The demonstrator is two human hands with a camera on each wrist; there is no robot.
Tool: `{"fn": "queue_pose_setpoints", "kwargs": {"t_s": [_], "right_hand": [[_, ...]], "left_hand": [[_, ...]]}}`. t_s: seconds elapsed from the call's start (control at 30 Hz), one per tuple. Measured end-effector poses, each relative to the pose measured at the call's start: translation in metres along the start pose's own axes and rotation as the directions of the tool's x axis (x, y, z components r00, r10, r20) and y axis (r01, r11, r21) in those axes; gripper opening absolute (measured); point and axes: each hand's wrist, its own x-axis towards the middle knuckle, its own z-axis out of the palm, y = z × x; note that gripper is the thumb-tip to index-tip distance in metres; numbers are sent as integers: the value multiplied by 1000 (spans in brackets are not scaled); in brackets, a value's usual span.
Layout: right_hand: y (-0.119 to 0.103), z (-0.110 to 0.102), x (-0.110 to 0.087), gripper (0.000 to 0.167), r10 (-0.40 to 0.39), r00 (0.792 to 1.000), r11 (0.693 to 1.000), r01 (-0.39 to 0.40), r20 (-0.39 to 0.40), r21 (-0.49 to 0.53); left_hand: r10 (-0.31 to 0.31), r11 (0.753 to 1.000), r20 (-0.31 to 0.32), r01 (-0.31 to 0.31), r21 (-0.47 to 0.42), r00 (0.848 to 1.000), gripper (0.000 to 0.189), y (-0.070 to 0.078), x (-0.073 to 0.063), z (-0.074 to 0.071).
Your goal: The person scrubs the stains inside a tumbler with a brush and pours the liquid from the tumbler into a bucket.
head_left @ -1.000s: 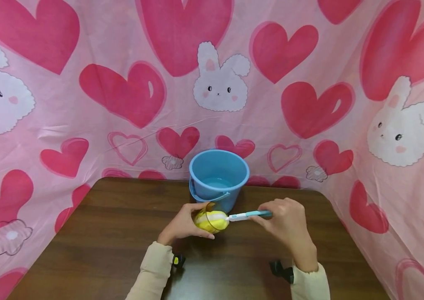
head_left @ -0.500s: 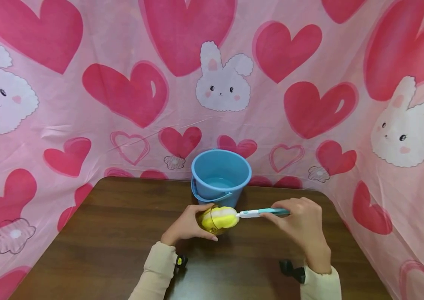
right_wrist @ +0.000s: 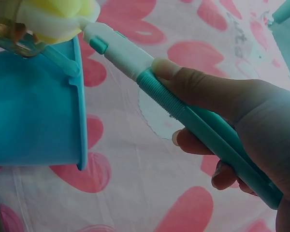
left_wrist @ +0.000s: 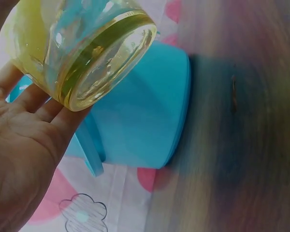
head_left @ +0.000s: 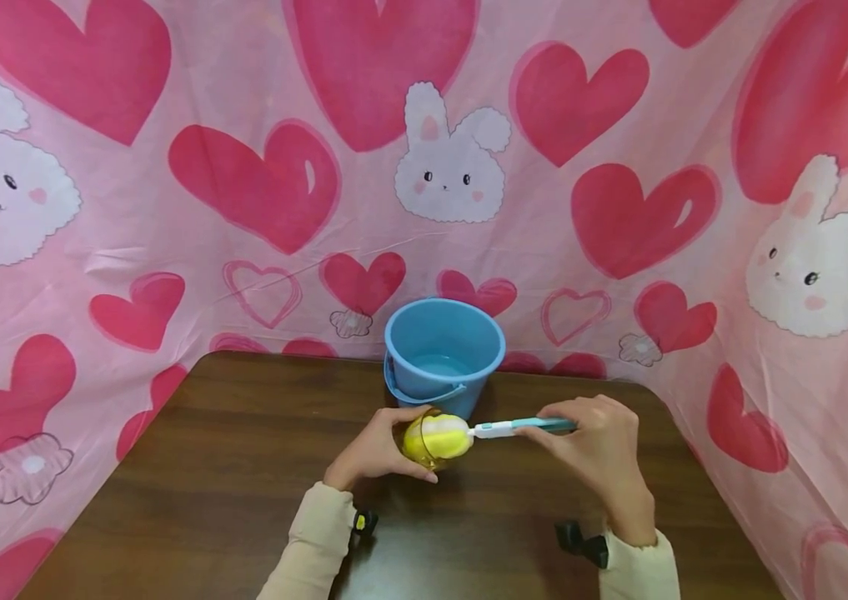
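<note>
My left hand point(head_left: 374, 450) grips a clear amber glass point(left_wrist: 96, 63), tipped on its side with its mouth to the right. In the left wrist view its thick base shows above the fingers. A cup brush point(right_wrist: 159, 94) with a white and teal handle is held in my right hand point(head_left: 604, 446), thumb along the top and fingers curled beneath. Its yellow and white sponge head point(head_left: 455, 437) sits partly inside the glass, the rest showing outside the mouth. Both are held up over the table, just in front of a blue bucket point(head_left: 479, 388).
The bucket stands upright at the back of the dark wooden table point(head_left: 243, 442), its handle point(head_left: 424, 400) hanging down in front. A pink cloth point(head_left: 363, 208) with hearts and rabbits hangs behind the table and along its sides.
My right hand has drawn the brush rightward, so more of the sponge shows outside the glass, then eased slightly back left. My left hand keeps its grip on the glass.
</note>
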Motion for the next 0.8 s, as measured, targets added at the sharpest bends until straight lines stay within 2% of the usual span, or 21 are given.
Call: {"fn": "queue_pose_setpoints", "kwargs": {"t_s": [0.13,0.23,0.37,0.47,0.7,0.8], "right_hand": [[-1,6,0,68,-16,1000,1000,16,-16,-3],[-2,11,1,68,-59,998,998,59,-24,-18],[-2,18,2,67,-123,992,992,123,8,-27],[1,19,3,64,-139,990,990,139,23,-8],[14,7,2,64,-167,981,986,167,-101,-14],[17,2,2,63,-166,978,986,164,-129,-27]], "left_hand": [[14,1000,-6,-14,6,1000,91,1,2,2],[24,1000,-10,-24,17,1000,91,2,3,4],[29,999,-8,-28,37,1000,90,3,3,5],[33,999,-7,-32,41,999,89,2,2,5],[40,999,-7,-40,-8,999,91,3,2,4],[35,999,-9,-35,-18,999,90,2,1,3]]}}
